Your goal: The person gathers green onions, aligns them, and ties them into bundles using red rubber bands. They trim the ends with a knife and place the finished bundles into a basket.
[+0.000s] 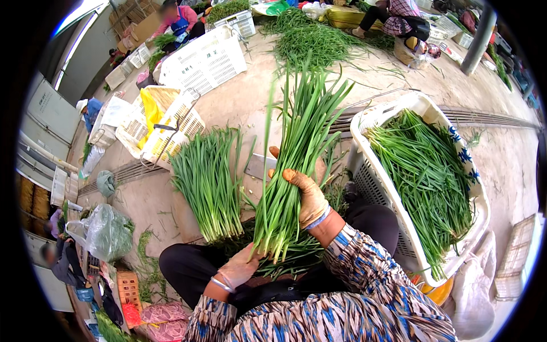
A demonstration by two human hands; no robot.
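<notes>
My right hand (310,194), in a tan glove with bare fingertips, grips a bunch of garlic chives (295,158) around its lower middle. The leaves point away from me, the pale cut ends towards me. At those ends is my left hand (241,265), also gloved; its fingertips are partly hidden, so whether it pinches a stem cannot be told. A flat, aligned pile of chives (209,184) lies on a board just left of the bunch. Behind the bunch, a broad metal blade (260,166) shows in part. Loose chives (295,256) lie between my knees.
A white plastic crate (376,171) full of chives stands close at my right. Ahead are a large white crate (205,60) and a chive heap (316,42). A yellow-lined crate (162,124) and a plastic bag (107,235) are at left. Several people sit farther off.
</notes>
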